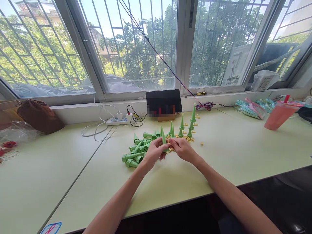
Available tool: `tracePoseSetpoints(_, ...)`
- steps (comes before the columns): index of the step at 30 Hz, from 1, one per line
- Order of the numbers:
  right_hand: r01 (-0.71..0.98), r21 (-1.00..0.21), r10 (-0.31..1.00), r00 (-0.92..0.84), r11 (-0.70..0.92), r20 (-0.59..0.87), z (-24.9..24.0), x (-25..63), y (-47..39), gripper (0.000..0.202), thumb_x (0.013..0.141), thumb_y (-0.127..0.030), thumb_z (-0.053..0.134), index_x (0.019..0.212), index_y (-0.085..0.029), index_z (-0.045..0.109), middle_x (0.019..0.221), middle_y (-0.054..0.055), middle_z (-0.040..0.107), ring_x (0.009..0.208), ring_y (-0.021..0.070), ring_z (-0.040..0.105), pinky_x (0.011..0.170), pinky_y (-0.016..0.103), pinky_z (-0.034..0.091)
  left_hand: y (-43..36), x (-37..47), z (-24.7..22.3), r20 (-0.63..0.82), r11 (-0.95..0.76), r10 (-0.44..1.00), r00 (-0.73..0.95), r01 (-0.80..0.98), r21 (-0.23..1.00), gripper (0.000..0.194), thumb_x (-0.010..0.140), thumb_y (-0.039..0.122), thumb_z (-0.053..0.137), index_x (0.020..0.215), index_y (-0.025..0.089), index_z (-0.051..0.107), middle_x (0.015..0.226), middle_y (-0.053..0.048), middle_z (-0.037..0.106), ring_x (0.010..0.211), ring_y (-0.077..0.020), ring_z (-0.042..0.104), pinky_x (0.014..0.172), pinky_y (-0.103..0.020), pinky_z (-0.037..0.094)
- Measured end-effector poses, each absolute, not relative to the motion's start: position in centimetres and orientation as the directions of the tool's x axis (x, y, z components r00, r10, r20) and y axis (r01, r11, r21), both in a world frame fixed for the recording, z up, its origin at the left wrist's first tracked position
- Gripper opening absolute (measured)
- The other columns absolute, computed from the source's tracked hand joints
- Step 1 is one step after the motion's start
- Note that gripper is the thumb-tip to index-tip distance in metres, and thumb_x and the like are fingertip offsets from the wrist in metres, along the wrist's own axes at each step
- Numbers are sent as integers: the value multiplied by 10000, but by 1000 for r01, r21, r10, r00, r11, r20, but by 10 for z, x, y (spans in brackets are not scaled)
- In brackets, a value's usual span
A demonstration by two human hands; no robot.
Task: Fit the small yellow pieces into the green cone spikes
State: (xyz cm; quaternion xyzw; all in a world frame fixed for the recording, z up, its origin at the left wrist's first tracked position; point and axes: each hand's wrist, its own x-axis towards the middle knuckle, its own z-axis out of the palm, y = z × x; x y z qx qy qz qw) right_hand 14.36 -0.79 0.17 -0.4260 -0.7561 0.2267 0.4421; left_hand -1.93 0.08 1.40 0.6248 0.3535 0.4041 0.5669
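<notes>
Upright in my left hand (155, 151) is a green cone (164, 139), with the fingers wrapped round its lower part. My right hand (181, 149) is closed in a pinch against the cone's right side; what its fingertips hold is too small to make out. Left of the hands lies a pile of green cones (141, 148). Behind my hands, small yellow pieces (188, 138) are scattered on the table. Green cones with yellow pegs stand upright there, one stack (191, 125) taller than the cone (181, 126) beside it.
A dark tablet (164, 101) leans near the window sill, with a power strip (119, 121) and cables to its left. A brown pouch (39, 116) sits at the far left. A red cup (280, 115) and plastic bags (251, 109) are at the right.
</notes>
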Motion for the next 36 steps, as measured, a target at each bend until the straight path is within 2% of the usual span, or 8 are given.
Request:
tracePoseSetpoints(5,467,-702,841,-232,537,489,2,144,-8,383,982,-411,344,685,-193,447,626,-12,496,563,119,415,551,247,292,2,-18,13,86,-88,911,403,-14,996,246,771,365,645,898,160,599,655,25,536,371,-44,420,332,-178,291)
tracePoseSetpoints(11,484,-684,834,-242,546,495,2,143,-9,361,980,-385,359,671,-201,395,601,-26,468,535,113,390,540,242,285,4,-19,10,87,-86,914,397,-20,996,268,762,380,647,910,161,604,631,32,533,365,-50,436,337,-183,309)
tracePoseSetpoints(22,509,-679,839,-194,528,508,3,143,-9,374,977,-407,352,674,-200,420,585,-27,453,520,114,380,528,245,285,-1,-15,14,102,-114,917,386,7,994,354,780,482,629,925,164,573,667,8,571,426,-88,532,327,-176,319)
tracePoseSetpoints(27,520,-678,842,-177,520,510,3,143,-8,379,974,-411,365,668,-196,424,581,-31,445,510,106,367,512,239,273,-3,-14,18,114,-125,918,379,4,992,356,761,456,646,944,157,585,750,-17,589,548,-112,559,351,-179,366)
tracePoseSetpoints(36,516,-681,842,-177,520,509,3,143,-10,381,970,-423,373,676,-191,448,586,-22,490,505,104,392,508,238,280,-2,-14,19,115,-117,919,376,-18,993,298,729,378,671,907,152,595,755,-25,566,648,-128,533,433,-184,431)
